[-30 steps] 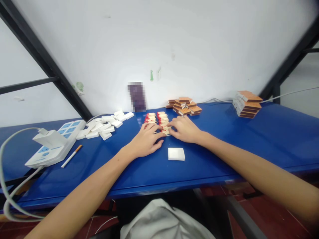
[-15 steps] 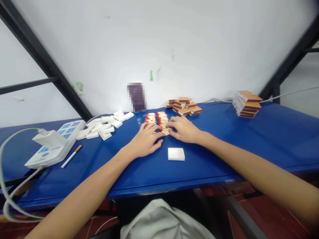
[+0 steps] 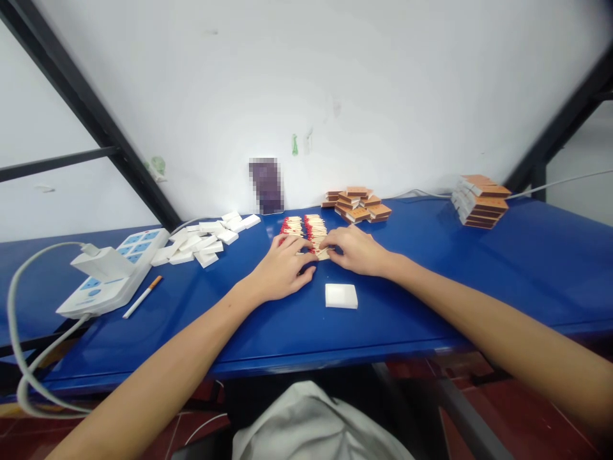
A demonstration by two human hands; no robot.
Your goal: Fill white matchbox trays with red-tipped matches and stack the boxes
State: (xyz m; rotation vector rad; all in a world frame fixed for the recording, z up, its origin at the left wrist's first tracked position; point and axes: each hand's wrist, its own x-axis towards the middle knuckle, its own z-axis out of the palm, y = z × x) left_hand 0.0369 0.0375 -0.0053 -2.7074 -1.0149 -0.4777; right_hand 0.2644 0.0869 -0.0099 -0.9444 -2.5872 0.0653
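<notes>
Red-tipped matches (image 3: 315,228) lie in two rows on the blue table, beyond and partly under my fingers. My left hand (image 3: 285,267) reaches over their near left end, fingers bent and spread, thumb apart from the index finger; its fingertips touch the near matches. From the other side, my right hand (image 3: 354,249) has its thumb and index finger around a few matches at the near end of the right row. My fingers hide part of these matches. In front of both hands lies a white matchbox tray (image 3: 341,296), flat on the table.
White matchbox trays (image 3: 205,243) are heaped at left, near a power strip (image 3: 115,275) with a plugged-in charger and a cigarette (image 3: 142,297). Orange-brown matchboxes (image 3: 357,204) pile by the wall; another stack (image 3: 480,201) stands far right. A pixelated dark object (image 3: 267,185) leans on the wall.
The whole view has shifted slightly to the right. My hands stay at the near end of the matches, with only slight finger movement by my right hand.
</notes>
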